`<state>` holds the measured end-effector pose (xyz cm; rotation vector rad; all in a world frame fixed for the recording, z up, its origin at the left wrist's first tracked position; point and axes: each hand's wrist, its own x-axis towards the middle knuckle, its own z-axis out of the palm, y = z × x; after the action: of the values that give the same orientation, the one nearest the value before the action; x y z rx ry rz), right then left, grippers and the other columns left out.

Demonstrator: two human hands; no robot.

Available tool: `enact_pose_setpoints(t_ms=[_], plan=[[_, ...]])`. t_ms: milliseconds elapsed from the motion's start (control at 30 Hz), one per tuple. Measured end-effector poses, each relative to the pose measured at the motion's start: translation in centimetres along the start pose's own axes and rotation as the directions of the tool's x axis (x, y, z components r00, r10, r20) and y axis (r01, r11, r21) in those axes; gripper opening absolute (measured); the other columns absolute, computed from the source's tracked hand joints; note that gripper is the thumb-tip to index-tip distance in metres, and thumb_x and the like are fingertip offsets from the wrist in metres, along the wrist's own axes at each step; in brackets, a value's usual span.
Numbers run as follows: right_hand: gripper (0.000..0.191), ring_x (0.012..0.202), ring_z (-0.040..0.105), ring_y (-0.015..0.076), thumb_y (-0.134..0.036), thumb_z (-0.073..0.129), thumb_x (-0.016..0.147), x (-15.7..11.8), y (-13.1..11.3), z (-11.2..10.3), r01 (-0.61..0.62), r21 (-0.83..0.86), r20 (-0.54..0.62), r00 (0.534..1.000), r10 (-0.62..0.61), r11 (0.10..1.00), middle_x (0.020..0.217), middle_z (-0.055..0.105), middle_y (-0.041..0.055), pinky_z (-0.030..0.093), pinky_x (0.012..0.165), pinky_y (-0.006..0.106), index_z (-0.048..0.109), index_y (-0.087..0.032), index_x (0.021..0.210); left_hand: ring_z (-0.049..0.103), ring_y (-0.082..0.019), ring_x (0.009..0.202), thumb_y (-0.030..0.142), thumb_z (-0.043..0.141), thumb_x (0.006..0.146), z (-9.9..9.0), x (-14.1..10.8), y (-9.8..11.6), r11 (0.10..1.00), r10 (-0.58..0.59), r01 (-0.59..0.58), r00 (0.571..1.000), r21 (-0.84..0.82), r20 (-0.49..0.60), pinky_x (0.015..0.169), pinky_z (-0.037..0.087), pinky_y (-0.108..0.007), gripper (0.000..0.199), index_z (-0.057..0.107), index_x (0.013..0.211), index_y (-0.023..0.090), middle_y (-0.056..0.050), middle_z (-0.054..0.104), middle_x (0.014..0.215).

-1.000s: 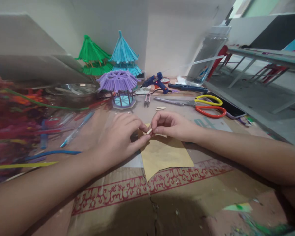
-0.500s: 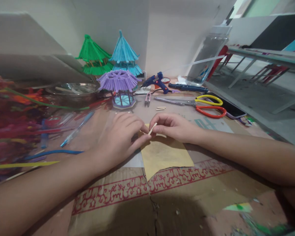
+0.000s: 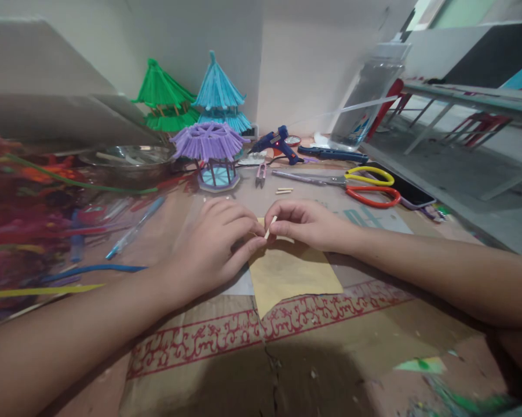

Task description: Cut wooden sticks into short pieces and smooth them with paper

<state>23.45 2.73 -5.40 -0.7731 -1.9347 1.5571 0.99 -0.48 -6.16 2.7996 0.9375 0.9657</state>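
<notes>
A short pale wooden stick (image 3: 270, 228) stands tilted between the fingertips of my two hands. My right hand (image 3: 308, 225) pinches it with thumb and forefinger. From the other side, the thumb and fingers of my left hand (image 3: 221, 240) close on its lower end. Under the fingertips lies a yellowish sheet (image 3: 296, 275) that looks like sandpaper. Two or so similar short sticks (image 3: 284, 190) rest just beyond my hands. Farther back stands a small pavilion model with a purple pipe-cleaner roof (image 3: 210, 142).
Scissors (image 3: 351, 184), pink snips (image 3: 261, 174), a blue glue gun (image 3: 278, 144) and a phone (image 3: 411, 191) lie behind the hands. Green (image 3: 163, 95) and light-blue (image 3: 218, 87) pavilion models stand at the wall. Left are a metal bowl (image 3: 128, 168) and a blurred heap of pipe cleaners (image 3: 30, 226).
The stick has tipped slightly more upright between my fingertips. My hands stay in nearly the same place, and nothing else has visibly moved.
</notes>
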Motion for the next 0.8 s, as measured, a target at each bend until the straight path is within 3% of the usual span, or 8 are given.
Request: enact_pose_setpoints(t_ms=[300, 633, 733, 800], plan=[[0.021, 0.079, 0.070, 0.0123, -0.036, 0.073, 0.091, 0.00, 0.22, -0.03, -0.008, 0.039, -0.004, 1.000, 0.008, 0.999, 0.083, 0.074, 0.0014, 0.057, 0.076, 0.026, 0.063, -0.018, 0.090, 0.061, -0.023, 0.093, 0.024, 0.049, 0.102, -0.10, 0.08, -0.04, 1.000, 0.004, -0.004, 1.000, 0.004, 0.012, 0.087, 0.042, -0.040, 0.021, 0.068, 0.094, 0.019, -0.005, 0.072, 0.095], [0.020, 0.077, 0.070, 0.0123, -0.037, 0.069, 0.094, 0.12, 0.23, -0.04, 0.039, 0.027, 0.002, 0.999, -0.039, 0.999, 0.083, 0.074, 0.0011, 0.058, 0.076, 0.027, 0.062, -0.018, 0.094, 0.061, -0.022, 0.093, 0.034, 0.058, 0.100, 0.03, 0.12, -0.16, 0.998, -0.051, 0.052, 0.998, -0.047, 0.021, 0.088, 0.043, -0.040, 0.018, 0.067, 0.095, 0.020, -0.003, 0.071, 0.093], [0.014, 0.078, 0.070, 0.0133, -0.032, 0.064, 0.095, -0.01, 0.18, -0.31, 0.056, -0.043, -0.073, 0.996, -0.059, 0.998, 0.083, 0.073, 0.0009, 0.056, 0.075, 0.027, 0.060, -0.019, 0.094, 0.061, -0.025, 0.096, 0.037, 0.061, 0.096, 0.20, 0.17, -0.11, 0.996, -0.087, 0.088, 0.993, -0.015, 0.078, 0.090, 0.043, -0.043, 0.018, 0.067, 0.098, 0.020, -0.005, 0.071, 0.098], [0.008, 0.079, 0.069, 0.0146, -0.028, 0.060, 0.095, -0.13, -0.09, -0.69, 0.065, -0.227, -0.127, 0.987, -0.096, 0.972, 0.082, 0.072, 0.0008, 0.053, 0.075, 0.028, 0.060, -0.020, 0.093, 0.061, -0.028, 0.101, 0.040, 0.064, 0.093, 0.35, 0.15, -0.05, 0.993, -0.122, 0.122, 0.984, 0.011, 0.130, 0.093, 0.044, -0.047, 0.024, 0.066, 0.104, 0.019, -0.007, 0.070, 0.104]])
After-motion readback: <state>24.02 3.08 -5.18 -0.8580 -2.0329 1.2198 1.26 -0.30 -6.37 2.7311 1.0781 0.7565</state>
